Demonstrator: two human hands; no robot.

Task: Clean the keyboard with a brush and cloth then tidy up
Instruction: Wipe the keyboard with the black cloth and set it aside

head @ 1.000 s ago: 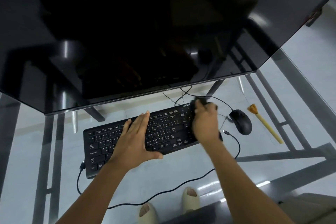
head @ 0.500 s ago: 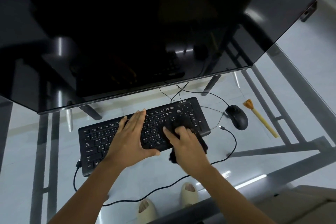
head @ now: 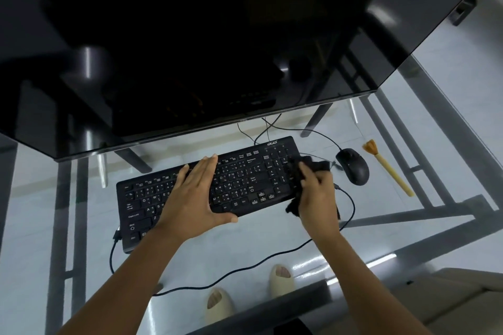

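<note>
A black keyboard (head: 245, 179) lies slanted on the glass desk, under the monitor's lower edge. My left hand (head: 194, 193) rests flat on its middle keys, fingers apart, thumb at the front edge. My right hand (head: 317, 196) grips a black cloth (head: 313, 167) and presses it against the keyboard's right end, over the number pad. Part of the cloth hangs below that hand. A brush (head: 388, 168) with a pale handle and orange bristles lies on the glass at the right, beyond the mouse.
A large dark monitor (head: 190, 49) overhangs the back of the glass desk (head: 54, 198). A black mouse (head: 353, 166) sits right of the keyboard, its cable looping toward the front. The metal frame and my feet in pale slippers show through the glass.
My right hand swept the cloth from the keyboard's back right corner down to its front edge, then back to the right end. My left hand stayed flat on the keys.
</note>
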